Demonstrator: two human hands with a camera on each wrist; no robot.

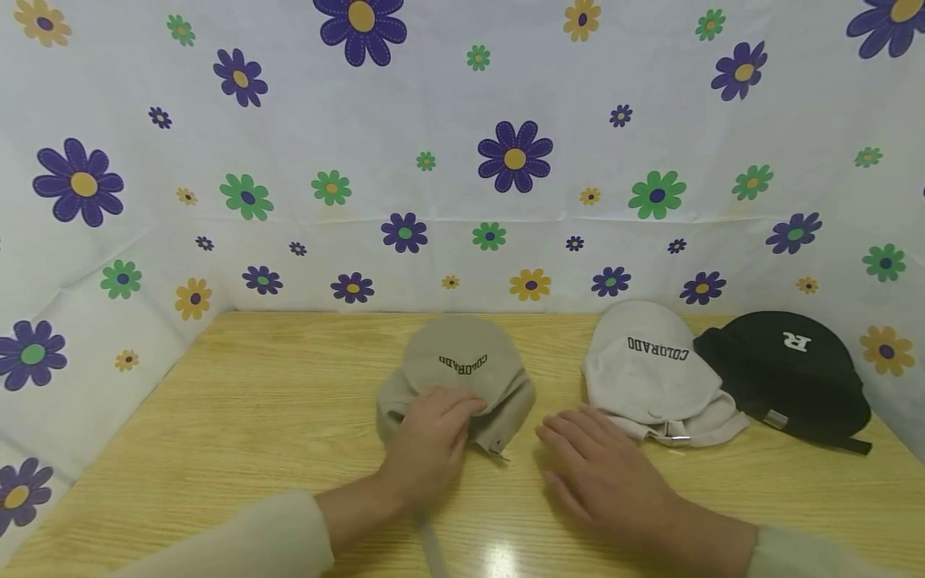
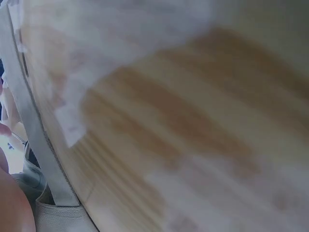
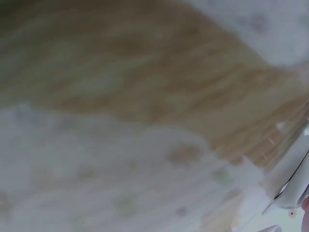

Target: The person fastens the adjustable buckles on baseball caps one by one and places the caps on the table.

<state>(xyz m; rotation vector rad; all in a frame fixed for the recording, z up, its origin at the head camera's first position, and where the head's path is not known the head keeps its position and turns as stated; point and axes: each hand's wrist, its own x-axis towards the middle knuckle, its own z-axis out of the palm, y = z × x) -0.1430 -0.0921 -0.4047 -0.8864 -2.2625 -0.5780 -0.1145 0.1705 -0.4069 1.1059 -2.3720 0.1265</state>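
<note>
A khaki baseball cap with COLORADO lettering, upside down from here, sits mid-table in the head view. My left hand grips its near edge, fingers bent over the fabric; the thumb is hidden. A strap runs from below that hand toward the near edge, and a fabric strap also crosses the left wrist view. To the right of the khaki cap, my right hand rests low over the table, fingers fairly straight and holding nothing. Its fingertips are close to a light beige COLORADO cap.
A black cap with a white R lies beside the beige one at the far right. The wooden table ends at a white flower-print cloth behind and at both sides.
</note>
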